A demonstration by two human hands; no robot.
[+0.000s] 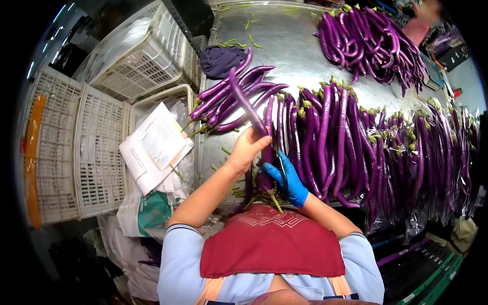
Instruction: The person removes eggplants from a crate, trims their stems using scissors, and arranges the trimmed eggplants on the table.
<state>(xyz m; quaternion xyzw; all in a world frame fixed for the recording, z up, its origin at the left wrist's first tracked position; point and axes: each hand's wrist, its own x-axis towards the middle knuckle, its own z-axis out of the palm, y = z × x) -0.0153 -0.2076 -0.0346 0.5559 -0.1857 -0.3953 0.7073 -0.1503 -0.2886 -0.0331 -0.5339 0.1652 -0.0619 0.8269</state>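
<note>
1. At the metal tabletop's near edge, our gloved right hand grips black scissors.
2. Our bare left hand grasps a long eggplant, its tip slanting toward the far-left corner.
3. Piled eggplants lie rightward, by the far edge.

A bare metal table carries 1 crumpled dark cloth. Just beside the cloth, on its near right, lies a loose bunch of eggplants; green trimmings scatter just beyond it. A heap of eggplants lies well to its right; a row of eggplants, nearer right; bagged eggplants, farthest right.
</note>
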